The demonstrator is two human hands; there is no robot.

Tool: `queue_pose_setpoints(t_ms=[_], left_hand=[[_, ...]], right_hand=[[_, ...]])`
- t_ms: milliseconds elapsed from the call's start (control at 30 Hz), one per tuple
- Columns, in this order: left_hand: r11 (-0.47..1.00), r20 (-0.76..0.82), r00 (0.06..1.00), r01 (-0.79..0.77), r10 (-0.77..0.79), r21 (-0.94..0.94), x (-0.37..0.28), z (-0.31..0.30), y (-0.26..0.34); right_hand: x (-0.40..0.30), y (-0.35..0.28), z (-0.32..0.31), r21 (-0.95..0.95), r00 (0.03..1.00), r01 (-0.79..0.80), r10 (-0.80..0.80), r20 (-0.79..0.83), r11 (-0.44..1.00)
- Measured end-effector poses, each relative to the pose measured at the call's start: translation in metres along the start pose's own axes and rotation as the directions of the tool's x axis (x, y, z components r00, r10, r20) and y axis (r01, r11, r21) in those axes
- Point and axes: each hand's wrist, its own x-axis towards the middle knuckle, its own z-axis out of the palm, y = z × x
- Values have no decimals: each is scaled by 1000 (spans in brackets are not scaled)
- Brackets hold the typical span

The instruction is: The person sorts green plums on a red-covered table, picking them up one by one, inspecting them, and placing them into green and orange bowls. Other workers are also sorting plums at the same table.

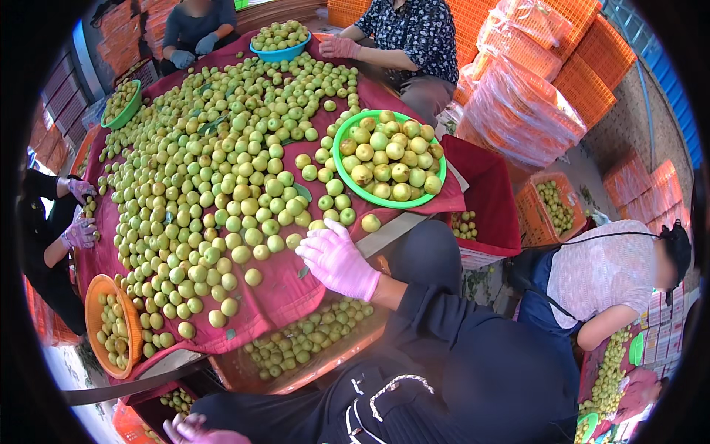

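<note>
My right hand, in a pink knit glove, is over the near edge of the table, back up and fingers spread. Its fingertips are beside round yellow-green fruits; no fruit shows in it, though the palm side is hidden. My left hand, in a similar glove, is low at the picture's bottom rim, partly cut off, fingers apart, near a lower container of fruits. Many loose fruits cover the dark red cloth. A green basin heaped with fruits, several brown-blotched, stands above my right hand.
An orange basket and a blue basin hold fruits at the table's rim. Below the near edge lies an orange crate of fruits; a cloth-lined crate stands right. Gloved co-workers sit around; another person bends at right.
</note>
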Motion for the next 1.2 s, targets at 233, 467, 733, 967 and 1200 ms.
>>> queue_pose_setpoints(t_ms=[233, 467, 733, 967, 1200], left_hand=[[786, 763, 646, 461, 22, -413, -77, 73, 61], [804, 846, 502, 421, 178, -419, -118, 149, 96], [851, 727, 454, -172, 515, -496, -127, 240, 152], [911, 832, 374, -212, 410, -353, -124, 282, 158], [678, 662, 377, 109, 648, -727, -134, 298, 258]], right_hand=[[-10, 23, -22, 8, 999, 27, -27, 30, 1000], [-35, 49, -44, 52, 959, -236, 241, -149, 970], [-26, 40, -26, 203, 963, -237, 257, -79, 950], [-31, 43, -30, 315, 959, -245, 278, -62, 917], [-28, 37, -27, 367, 968, -236, 252, 5, 900]])
